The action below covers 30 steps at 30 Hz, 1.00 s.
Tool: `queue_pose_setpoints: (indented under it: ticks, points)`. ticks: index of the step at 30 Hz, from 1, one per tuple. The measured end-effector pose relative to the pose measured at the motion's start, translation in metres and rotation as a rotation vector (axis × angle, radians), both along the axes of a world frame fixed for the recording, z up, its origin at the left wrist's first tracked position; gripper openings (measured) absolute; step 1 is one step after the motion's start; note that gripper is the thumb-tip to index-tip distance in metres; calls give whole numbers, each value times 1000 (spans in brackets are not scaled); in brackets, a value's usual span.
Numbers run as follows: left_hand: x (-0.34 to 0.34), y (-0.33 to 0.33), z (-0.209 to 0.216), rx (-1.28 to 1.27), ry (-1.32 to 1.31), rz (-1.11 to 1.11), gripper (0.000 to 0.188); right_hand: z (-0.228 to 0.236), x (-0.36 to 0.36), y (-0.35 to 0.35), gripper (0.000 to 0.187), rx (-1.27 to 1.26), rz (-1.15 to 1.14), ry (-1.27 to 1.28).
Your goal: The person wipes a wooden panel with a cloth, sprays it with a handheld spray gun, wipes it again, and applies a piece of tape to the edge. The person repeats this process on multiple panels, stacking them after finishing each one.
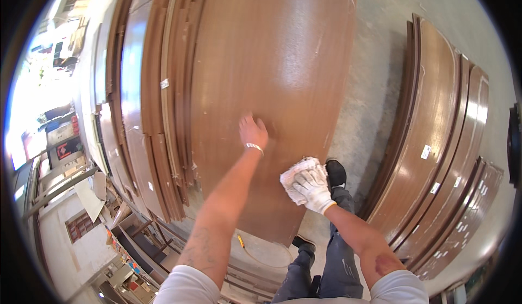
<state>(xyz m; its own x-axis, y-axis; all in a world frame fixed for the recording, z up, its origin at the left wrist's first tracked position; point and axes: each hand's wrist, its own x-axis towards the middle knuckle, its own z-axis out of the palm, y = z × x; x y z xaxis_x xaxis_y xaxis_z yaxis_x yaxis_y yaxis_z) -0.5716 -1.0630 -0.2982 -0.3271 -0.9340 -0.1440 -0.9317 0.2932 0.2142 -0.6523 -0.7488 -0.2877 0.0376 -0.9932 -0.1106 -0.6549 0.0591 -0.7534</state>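
Note:
A large brown wood-grain panel (272,70) lies before me, its glossy face up. My left hand (253,132), bare with a pale band at the wrist, is over the middle of the panel, fingers stretched out and slightly blurred. It holds nothing; whether the palm touches the surface is hard to tell. In a white work glove, my right hand (314,190) presses a bunched whitish cloth (291,180) on the panel close to its right edge. The glove covers part of the cloth.
Stacked brown panels (147,86) stand along the left. More brown panels (429,119), some with white stickers, stand on the right. A yellow-handled tool (241,241) lies beyond the panel's near end. My dark shoe (336,173) is beside its right edge. Shelving and clutter (130,282) fill the lower left.

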Motion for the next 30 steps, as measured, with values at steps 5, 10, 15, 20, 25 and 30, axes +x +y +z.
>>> queue_pose_setpoints:
  ticks: [5,10,15,20,25,30]
  points:
    - [-88,-95,-21,-128,8,-17,59,4,-83,-46,54,-28,5,33]
    - [-119,-102,-39,-184,-154,115,66,-5,-232,-173,58,23,-301,131]
    - [-119,-97,-29,-188,-71,40,71,-32,-393,-315,48,-203,-392,705]
    - [-124,-103,-16,-135,-51,43,76,-37,-513,-425,42,-66,-548,902]
    - [-121,-104,-12,-4,-28,73,81,-31,-516,-498,60,213,-975,640]
    - [-117,-106,-13,33,36,72,80,-48,-409,-620,59,-100,-663,685]
